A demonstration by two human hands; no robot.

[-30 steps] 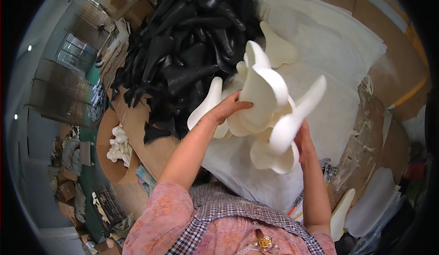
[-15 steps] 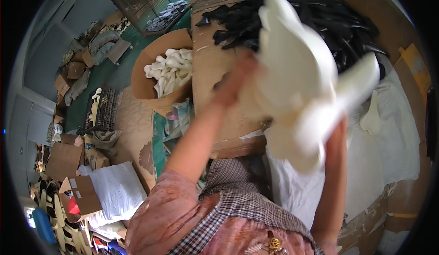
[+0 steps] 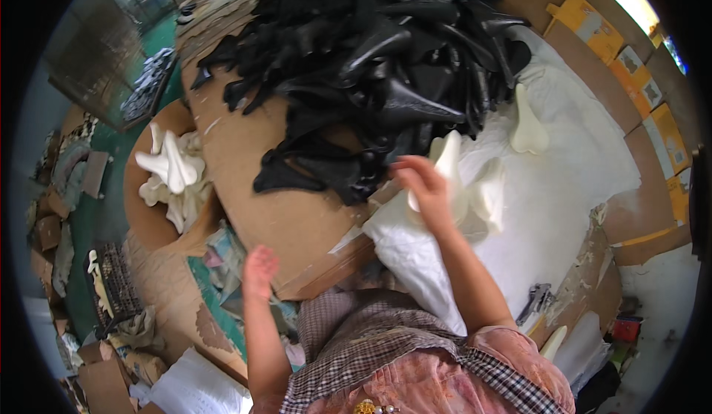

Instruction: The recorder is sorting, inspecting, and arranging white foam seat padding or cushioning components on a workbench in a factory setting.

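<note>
Sitting at the left side of the frame, a round cardboard bin (image 3: pixel 133 199) has a heap of white shapes (image 3: pixel 176 165) in it. Down and to the right of the bin, left of the middle of the frame, is the left hand (image 3: pixel 259 271). Its fingers are up and a bit apart, and it seems to have nothing in it, though it is blurry. Next comes brown cardboard (image 3: pixel 245 191), and then a big pile of black shapes (image 3: pixel 400 102) at the top middle.

The right hand (image 3: pixel 426 184) is near the middle of the frame. Its fingers are loose and point up and left, and I see nothing in its grip. Two white pieces (image 3: pixel 488 199) are just to its right, partly behind it. They are much nearer to this hand than to the left one. Their long way runs mostly up and down in the frame, with the thin ends up. I cannot tell if the hand touches them. Farther right, one more white piece (image 3: pixel 529 128) lies alone on the white cloth (image 3: pixel 578 169), thin end up, wide end down.
</note>
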